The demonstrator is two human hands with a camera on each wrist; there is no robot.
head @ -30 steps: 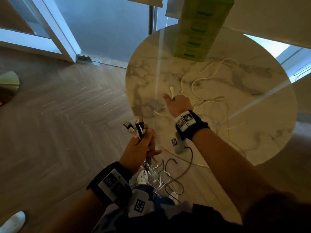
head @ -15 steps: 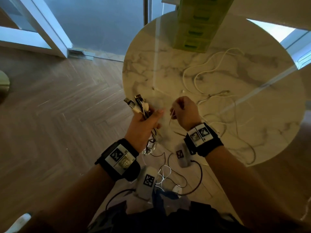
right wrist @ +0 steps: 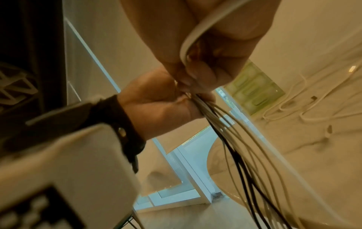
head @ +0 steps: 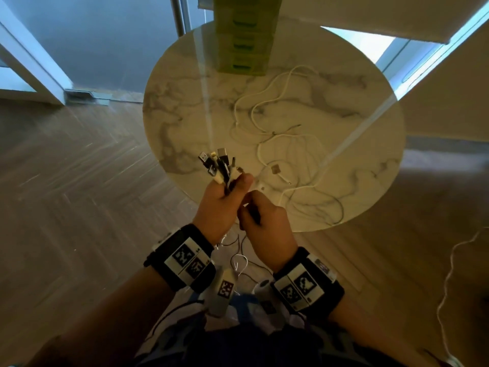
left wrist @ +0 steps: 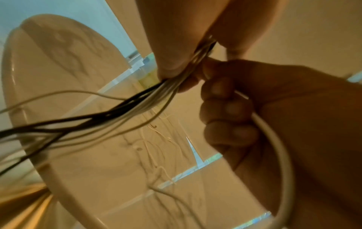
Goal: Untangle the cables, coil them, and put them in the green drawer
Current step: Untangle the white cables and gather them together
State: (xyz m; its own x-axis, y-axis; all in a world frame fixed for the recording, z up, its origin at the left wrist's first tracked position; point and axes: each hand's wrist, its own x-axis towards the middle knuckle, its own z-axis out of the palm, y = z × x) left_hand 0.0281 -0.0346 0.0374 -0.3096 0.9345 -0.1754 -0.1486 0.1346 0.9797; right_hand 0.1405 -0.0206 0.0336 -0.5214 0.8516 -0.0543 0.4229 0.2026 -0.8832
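My left hand [head: 222,200] grips a bundle of black and white cables [head: 221,165] just off the near edge of the round marble table [head: 185,107]; their plug ends stick up above my fist. The strands [left wrist: 117,108] hang down below it. My right hand [head: 262,221] is pressed against the left and curls round one white cable [left wrist: 274,139] that loops under it. More white cables [head: 275,123] lie loose across the table top. The green drawer unit [head: 243,35] stands at the table's far edge, its drawers closed.
Wooden herringbone floor [head: 79,181] surrounds the table. A glass door with a white frame [head: 34,62] is at the far left. Thin wires and small grey devices [head: 223,292] hang near my lap. A white cord [head: 449,274] trails on the floor at right.
My right hand pulled back from the table top with a white cable and closed in against the left hand. The left hand rose with the bundle toward the table edge.
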